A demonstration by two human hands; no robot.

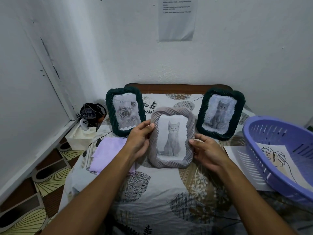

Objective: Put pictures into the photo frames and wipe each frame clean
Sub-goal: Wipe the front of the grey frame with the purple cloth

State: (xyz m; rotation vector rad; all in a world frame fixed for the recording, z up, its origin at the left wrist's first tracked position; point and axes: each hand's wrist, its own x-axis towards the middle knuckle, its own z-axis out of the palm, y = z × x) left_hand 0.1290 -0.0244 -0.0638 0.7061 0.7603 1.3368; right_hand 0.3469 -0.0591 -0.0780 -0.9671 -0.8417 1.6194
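Observation:
I hold a grey ribbed photo frame (171, 138) with a kitten picture upright over the middle of the table. My left hand (139, 140) grips its left edge and my right hand (207, 152) grips its right edge. Behind it stand two dark green frames: the left green frame (124, 110) holds a rose picture, the right green frame (220, 113) a cat picture. A folded lilac cloth (109, 152) lies flat on the table, left of my left hand.
A purple plastic basket (277, 156) sits at the right with a line-drawing picture (277, 158) inside, on top of a white sheet (240, 160). The patterned tablecloth (160, 192) covers the table. A black pouch (91, 113) and a cream bag (80, 137) sit at the left by the wall.

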